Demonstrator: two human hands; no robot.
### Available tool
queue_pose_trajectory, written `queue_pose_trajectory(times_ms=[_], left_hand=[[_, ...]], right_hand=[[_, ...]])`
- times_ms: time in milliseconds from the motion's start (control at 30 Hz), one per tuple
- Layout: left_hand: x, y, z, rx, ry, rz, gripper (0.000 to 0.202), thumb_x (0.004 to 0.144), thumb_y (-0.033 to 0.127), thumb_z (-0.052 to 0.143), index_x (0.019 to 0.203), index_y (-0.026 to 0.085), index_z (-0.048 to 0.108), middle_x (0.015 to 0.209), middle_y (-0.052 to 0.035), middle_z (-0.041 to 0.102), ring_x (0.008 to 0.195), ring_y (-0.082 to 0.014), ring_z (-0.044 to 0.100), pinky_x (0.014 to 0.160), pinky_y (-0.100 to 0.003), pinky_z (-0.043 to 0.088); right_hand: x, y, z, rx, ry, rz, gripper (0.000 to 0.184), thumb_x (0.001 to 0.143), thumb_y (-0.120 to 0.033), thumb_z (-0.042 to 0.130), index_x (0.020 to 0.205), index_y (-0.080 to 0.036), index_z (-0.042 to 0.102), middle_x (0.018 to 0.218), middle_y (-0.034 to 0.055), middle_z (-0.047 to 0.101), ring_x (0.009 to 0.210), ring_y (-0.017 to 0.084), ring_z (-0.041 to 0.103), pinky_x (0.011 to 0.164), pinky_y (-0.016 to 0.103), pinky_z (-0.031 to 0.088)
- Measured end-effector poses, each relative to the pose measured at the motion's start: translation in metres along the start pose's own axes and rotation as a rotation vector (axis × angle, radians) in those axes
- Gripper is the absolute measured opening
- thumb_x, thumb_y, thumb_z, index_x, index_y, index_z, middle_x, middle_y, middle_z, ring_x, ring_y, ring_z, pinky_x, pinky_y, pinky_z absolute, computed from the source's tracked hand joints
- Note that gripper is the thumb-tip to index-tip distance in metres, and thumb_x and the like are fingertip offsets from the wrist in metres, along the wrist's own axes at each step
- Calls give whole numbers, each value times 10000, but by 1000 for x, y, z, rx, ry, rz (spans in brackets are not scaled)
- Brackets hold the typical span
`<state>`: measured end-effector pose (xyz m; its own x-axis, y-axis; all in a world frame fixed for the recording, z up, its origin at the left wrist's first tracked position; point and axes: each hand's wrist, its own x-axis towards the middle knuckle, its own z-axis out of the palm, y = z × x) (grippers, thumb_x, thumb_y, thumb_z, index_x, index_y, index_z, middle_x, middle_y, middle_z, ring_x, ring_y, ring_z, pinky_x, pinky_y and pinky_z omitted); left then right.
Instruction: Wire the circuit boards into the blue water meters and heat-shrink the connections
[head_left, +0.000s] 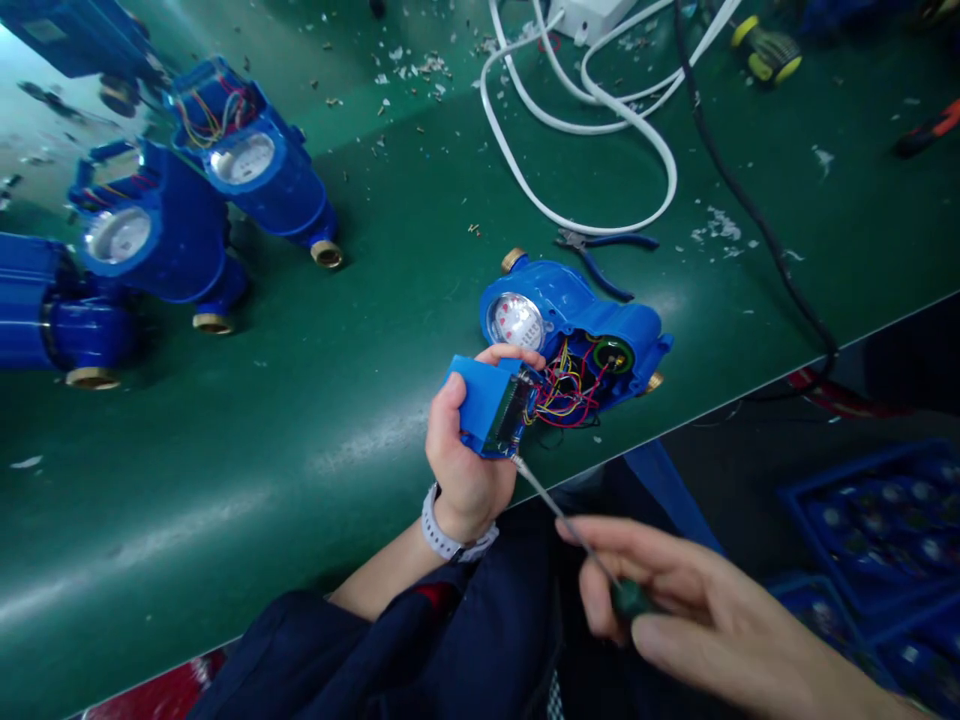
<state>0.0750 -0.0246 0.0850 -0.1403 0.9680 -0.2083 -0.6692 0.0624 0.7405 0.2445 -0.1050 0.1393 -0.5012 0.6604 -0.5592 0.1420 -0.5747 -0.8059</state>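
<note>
My left hand [463,455] is closed around a small blue cover with a circuit board [491,405], held at the green table's near edge. Coloured wires [566,388] run from that board into an opened blue water meter [574,330] lying on the table just beyond it. My right hand [697,615] grips a screwdriver [570,525] by its dark green handle. The thin shaft slants up and left, and its tip touches the lower corner of the cover. A white watch band sits on my left wrist.
Three more blue water meters [247,160] with brass fittings lie at the far left. Blue-handled pliers [607,250], white cables [600,110] and a black cable [750,210] lie behind. Blue crates [877,530] with parts stand below the table's right edge [825,352]. Small debris is scattered about.
</note>
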Motion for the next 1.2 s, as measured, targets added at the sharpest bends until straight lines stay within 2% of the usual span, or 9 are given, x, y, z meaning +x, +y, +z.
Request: queue_pose_trajectory(times_ms=[67, 133, 200, 300, 400, 533, 833, 1000, 1200], left_hand=[[0, 2, 0, -21, 19, -36, 421, 907, 457, 349, 868, 183, 666, 928, -87, 656, 930, -212, 640, 892, -346, 505], [0, 4, 0, -27, 44, -59, 417, 904, 465, 356, 864, 185, 662, 934, -84, 650, 902, -199, 636, 868, -328, 511], [-1, 5, 0, -30, 62, -70, 419, 902, 465, 357, 866, 182, 664, 937, -83, 647, 888, -192, 633, 864, -320, 512], [-2, 6, 0, -59, 71, -86, 415, 907, 450, 361, 880, 176, 671, 920, -79, 643, 891, -187, 632, 844, -304, 515], [-2, 6, 0, -75, 82, -103, 410, 910, 439, 366, 867, 171, 673, 913, -78, 637, 844, -177, 620, 766, -279, 517], [-3, 7, 1, -61, 74, -88, 423, 903, 454, 378, 860, 169, 688, 936, -82, 638, 853, -174, 613, 775, -272, 513], [-4, 7, 1, -23, 71, -74, 442, 916, 460, 357, 877, 171, 689, 937, -84, 662, 879, -182, 626, 828, -299, 507], [-4, 6, 1, -36, 30, -75, 442, 932, 463, 351, 906, 176, 686, 930, -85, 681, 930, -196, 640, 850, -311, 506], [-6, 5, 3, 26, 62, -12, 446, 932, 460, 351, 905, 174, 692, 923, -86, 677, 893, -197, 642, 849, -323, 503]], right_hand=[[-15, 9, -5, -160, -7, 0, 402, 900, -289, 559, 1295, -351, 604, 1053, 44, 730, 872, 176, 715, 714, 259, 596], [-22, 12, -9, -328, 131, -63, 434, 934, -307, 543, 1353, -422, 535, 1138, 18, 722, 849, 153, 721, 711, 232, 599], [-19, 8, -12, -509, 295, -184, 453, 952, -298, 524, 1379, -443, 484, 1138, -5, 724, 836, 130, 721, 740, 214, 597], [-3, -5, -11, -771, 427, -365, 384, 945, -259, 523, 1310, -377, 529, 1153, 6, 708, 974, 140, 701, 821, 214, 583], [14, -17, -8, -900, 453, -458, 320, 933, -192, 512, 1233, -288, 571, 1141, 47, 689, 1038, 146, 675, 879, 212, 561], [21, -18, -9, -905, 475, -475, 355, 951, -157, 475, 1285, -254, 550, 1042, 48, 701, 954, 124, 690, 841, 186, 566], [23, -17, -11, -864, 428, -476, 395, 948, -120, 463, 1313, -243, 550, 997, 28, 697, 896, 95, 688, 780, 141, 560], [24, -17, -10, -879, 406, -429, 417, 969, -136, 445, 1367, -239, 511, 1036, 44, 686, 935, 86, 678, 816, 143, 549], [23, -20, -9, -871, 401, -396, 409, 970, -136, 417, 1351, -209, 547, 1044, 58, 711, 986, 114, 691, 793, 156, 571]])
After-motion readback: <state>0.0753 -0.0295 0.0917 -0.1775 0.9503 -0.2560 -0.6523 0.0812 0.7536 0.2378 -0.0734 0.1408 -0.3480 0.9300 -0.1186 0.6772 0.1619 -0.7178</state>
